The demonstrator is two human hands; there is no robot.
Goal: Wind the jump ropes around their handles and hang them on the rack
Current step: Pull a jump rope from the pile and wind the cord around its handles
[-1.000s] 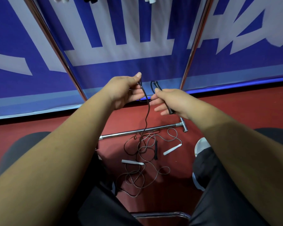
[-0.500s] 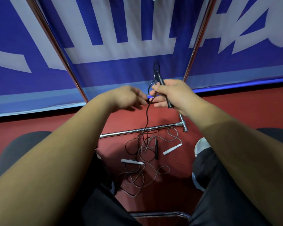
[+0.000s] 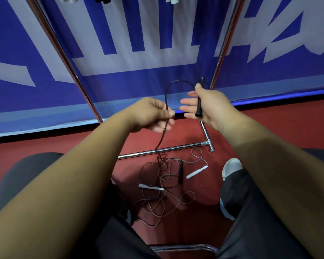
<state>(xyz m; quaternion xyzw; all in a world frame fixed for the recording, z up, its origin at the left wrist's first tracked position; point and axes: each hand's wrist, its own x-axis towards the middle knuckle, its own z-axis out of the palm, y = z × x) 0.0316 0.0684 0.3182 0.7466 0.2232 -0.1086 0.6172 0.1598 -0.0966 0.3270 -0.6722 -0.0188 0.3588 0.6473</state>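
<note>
My right hand (image 3: pixel 208 107) holds a black jump-rope handle (image 3: pixel 199 105) upright, thumb pressed on it and fingers spread. The black rope (image 3: pixel 176 83) arcs from the handle's top over to my left hand (image 3: pixel 153 114), which pinches it; from there it hangs down to the floor. On the red floor between my legs lies a tangle of rope (image 3: pixel 163 195) with a second black handle (image 3: pixel 180 171) and two white handles (image 3: pixel 196 171) (image 3: pixel 151 186). The chrome rack (image 3: pixel 157 151) stands in front, with its base bar across the floor.
Two slanted chrome rack posts (image 3: pixel 64 58) (image 3: pixel 225 43) rise before a blue and white banner (image 3: pixel 157 34). Ends of hung handles (image 3: pixel 171 0) show at the top edge. My white shoe (image 3: pixel 231 165) sits right of the tangle. A chair rail (image 3: pixel 183 247) is below.
My hands have drawn apart, the right one moving up and right with the handle. The rope between them has opened into a wide arc, and my left hand now pinches it lower.
</note>
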